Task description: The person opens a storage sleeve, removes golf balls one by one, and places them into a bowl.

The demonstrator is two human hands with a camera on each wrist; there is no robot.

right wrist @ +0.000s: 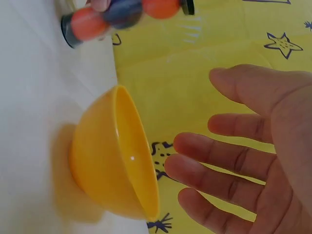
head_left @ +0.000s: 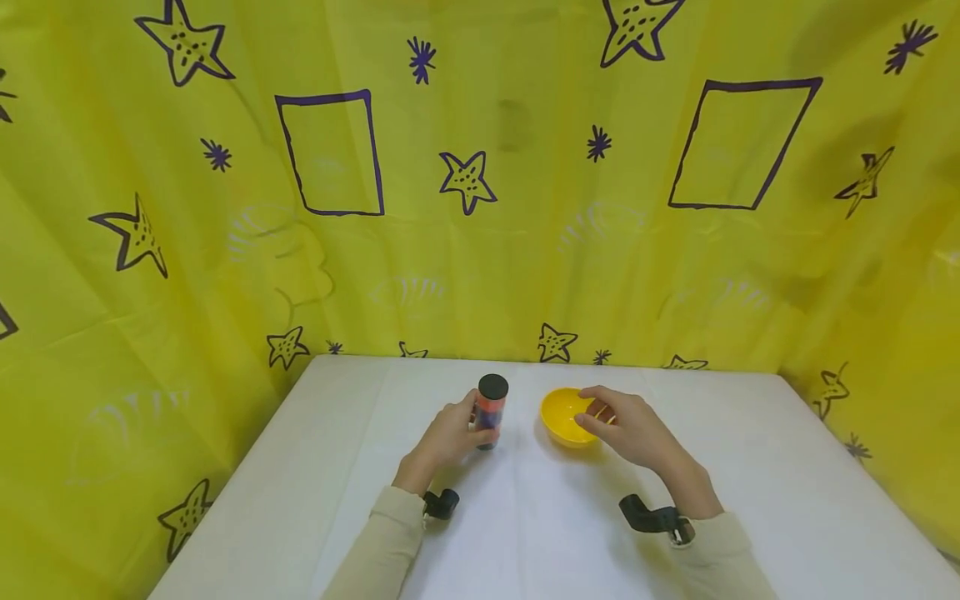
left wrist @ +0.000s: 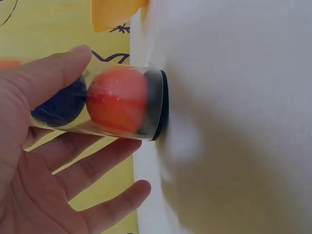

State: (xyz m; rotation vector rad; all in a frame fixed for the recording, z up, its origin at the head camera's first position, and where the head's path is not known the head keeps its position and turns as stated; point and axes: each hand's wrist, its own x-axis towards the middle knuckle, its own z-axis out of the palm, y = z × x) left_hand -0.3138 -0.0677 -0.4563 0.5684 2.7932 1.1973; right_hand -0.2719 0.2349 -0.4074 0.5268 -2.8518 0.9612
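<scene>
Head view, from the near side: shows at the lower edge pale sleeves [head_left: 378, 546], with a black wrist device [head_left: 442, 503] on each. A little farther, grips with the left hand [head_left: 447, 433] a clear tube [head_left: 491, 410], with the thumb on one side and fingers at the other, only partly closed; in the left wrist view, spreads the remaining fingers apart. Contains, this tube, two orange balls [left wrist: 119, 100] with a dark blue one between, and has black caps [head_left: 493, 386] at the ends. Stands about upright over the bench [head_left: 525, 533]; cannot tell whether touching it with the lower cap. Holds nothing in the right hand [head_left: 633, 429], with fingers loosely bent and apart from the thumb, just beside a yellow bowl [head_left: 558, 417]. Sits mouth up on the bench, to the right of the tube. Farthest, behind, hangs yellow cloth [head_left: 420, 250] with dark stars [head_left: 468, 177] and rectangles [head_left: 331, 154] drawn on it.
</scene>
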